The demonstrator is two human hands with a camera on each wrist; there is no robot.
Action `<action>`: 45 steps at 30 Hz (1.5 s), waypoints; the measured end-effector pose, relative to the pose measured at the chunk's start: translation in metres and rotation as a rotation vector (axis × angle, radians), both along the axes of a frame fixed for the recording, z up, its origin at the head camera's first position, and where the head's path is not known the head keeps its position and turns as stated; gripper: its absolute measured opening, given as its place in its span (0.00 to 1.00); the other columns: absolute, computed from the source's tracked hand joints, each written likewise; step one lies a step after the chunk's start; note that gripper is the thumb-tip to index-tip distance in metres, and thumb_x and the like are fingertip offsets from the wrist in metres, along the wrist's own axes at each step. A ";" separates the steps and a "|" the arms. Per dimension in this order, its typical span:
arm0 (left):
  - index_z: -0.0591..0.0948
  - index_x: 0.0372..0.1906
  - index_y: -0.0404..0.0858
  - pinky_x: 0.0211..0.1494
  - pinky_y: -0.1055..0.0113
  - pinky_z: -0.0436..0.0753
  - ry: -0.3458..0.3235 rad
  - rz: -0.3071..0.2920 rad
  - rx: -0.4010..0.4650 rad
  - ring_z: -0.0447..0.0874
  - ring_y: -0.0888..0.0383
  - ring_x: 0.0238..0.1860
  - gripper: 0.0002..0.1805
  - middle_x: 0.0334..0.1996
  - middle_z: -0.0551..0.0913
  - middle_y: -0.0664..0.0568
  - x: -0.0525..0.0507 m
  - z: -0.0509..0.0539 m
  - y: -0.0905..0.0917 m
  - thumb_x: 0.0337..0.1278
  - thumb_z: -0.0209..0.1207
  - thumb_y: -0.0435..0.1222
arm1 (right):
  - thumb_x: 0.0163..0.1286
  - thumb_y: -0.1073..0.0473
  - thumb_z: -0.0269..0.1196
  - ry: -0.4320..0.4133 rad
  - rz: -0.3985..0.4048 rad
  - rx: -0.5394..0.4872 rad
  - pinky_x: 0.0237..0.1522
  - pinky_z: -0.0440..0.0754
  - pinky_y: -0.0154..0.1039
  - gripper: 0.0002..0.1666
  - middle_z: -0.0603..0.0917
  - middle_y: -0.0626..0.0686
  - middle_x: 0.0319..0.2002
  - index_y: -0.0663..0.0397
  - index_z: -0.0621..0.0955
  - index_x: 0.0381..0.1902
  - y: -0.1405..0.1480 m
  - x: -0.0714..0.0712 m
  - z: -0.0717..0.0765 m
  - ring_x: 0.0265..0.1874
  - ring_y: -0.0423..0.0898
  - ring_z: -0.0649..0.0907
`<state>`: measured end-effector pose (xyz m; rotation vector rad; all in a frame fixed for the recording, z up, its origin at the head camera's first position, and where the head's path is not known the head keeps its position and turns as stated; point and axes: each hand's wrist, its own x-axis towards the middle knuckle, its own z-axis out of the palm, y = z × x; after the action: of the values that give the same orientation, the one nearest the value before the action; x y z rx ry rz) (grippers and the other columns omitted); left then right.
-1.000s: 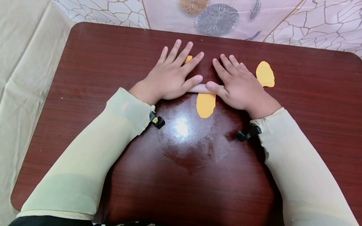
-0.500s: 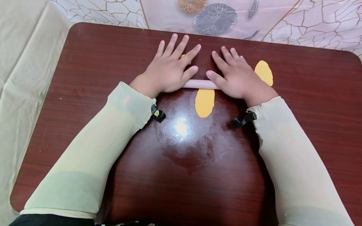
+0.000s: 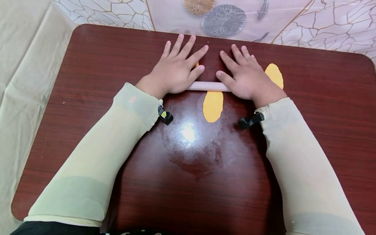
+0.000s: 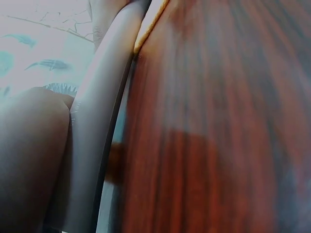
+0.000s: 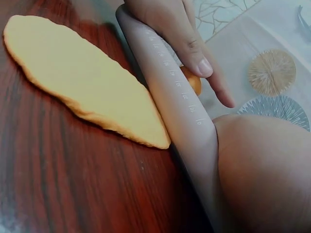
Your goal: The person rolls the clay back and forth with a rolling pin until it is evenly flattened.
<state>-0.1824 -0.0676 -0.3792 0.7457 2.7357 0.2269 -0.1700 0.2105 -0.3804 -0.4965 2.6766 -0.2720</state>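
Observation:
A pale pink rolling pin (image 3: 208,86) lies crosswise on the table. My left hand (image 3: 174,74) presses its left end with fingers spread straight, palm down. On the other end rests my right hand (image 3: 248,79), its fingers also spread forward. A flattened yellow dough piece (image 3: 212,107) meets the pin's near side between the hands. The right wrist view shows this dough (image 5: 82,73) as a thin oval with uneven edges, beside small printed marks on the pin (image 5: 170,92). The left wrist view has only a tip of the dough (image 4: 149,26).
Another flat yellow piece (image 3: 274,75) lies beyond the right wrist, partly covered by it. A small orange lump (image 3: 197,64) shows behind the left thumb. The dark red table (image 3: 188,195) ends at a patterned backdrop (image 3: 176,16).
Both hands have rolled the pin away from me, toward the far table edge, mostly in the first half second. More of the near dough shows now.

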 end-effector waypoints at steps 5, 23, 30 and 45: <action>0.34 0.92 0.72 0.92 0.34 0.24 0.005 -0.009 0.012 0.09 0.44 0.91 0.38 0.92 0.19 0.57 0.002 -0.002 -0.001 0.86 0.22 0.69 | 0.88 0.24 0.28 0.033 0.018 -0.013 0.91 0.33 0.70 0.47 0.28 0.52 0.93 0.35 0.42 0.95 0.000 0.007 -0.001 0.92 0.62 0.28; 0.35 0.92 0.72 0.92 0.34 0.23 -0.001 -0.052 0.014 0.08 0.44 0.91 0.39 0.90 0.15 0.57 0.019 -0.002 -0.003 0.85 0.24 0.72 | 0.90 0.24 0.30 0.114 0.083 -0.057 0.92 0.42 0.68 0.48 0.36 0.50 0.94 0.38 0.46 0.95 0.000 0.047 -0.002 0.94 0.59 0.37; 0.34 0.92 0.71 0.91 0.34 0.22 -0.006 -0.066 -0.010 0.06 0.43 0.90 0.41 0.90 0.14 0.57 0.028 -0.001 -0.004 0.83 0.22 0.73 | 0.89 0.23 0.36 0.141 0.094 -0.053 0.92 0.47 0.66 0.53 0.38 0.53 0.95 0.47 0.45 0.95 -0.004 0.062 -0.001 0.94 0.61 0.42; 0.40 0.93 0.68 0.91 0.34 0.23 0.027 -0.126 -0.039 0.10 0.44 0.91 0.43 0.92 0.19 0.55 0.052 0.000 -0.009 0.82 0.22 0.75 | 0.85 0.23 0.51 0.217 0.148 -0.051 0.93 0.50 0.60 0.62 0.45 0.64 0.93 0.58 0.47 0.94 -0.006 0.095 -0.004 0.93 0.65 0.49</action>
<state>-0.1308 -0.0766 -0.3788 0.9133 2.6978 0.1367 -0.0750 0.2049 -0.3844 -0.7768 2.8276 -0.2567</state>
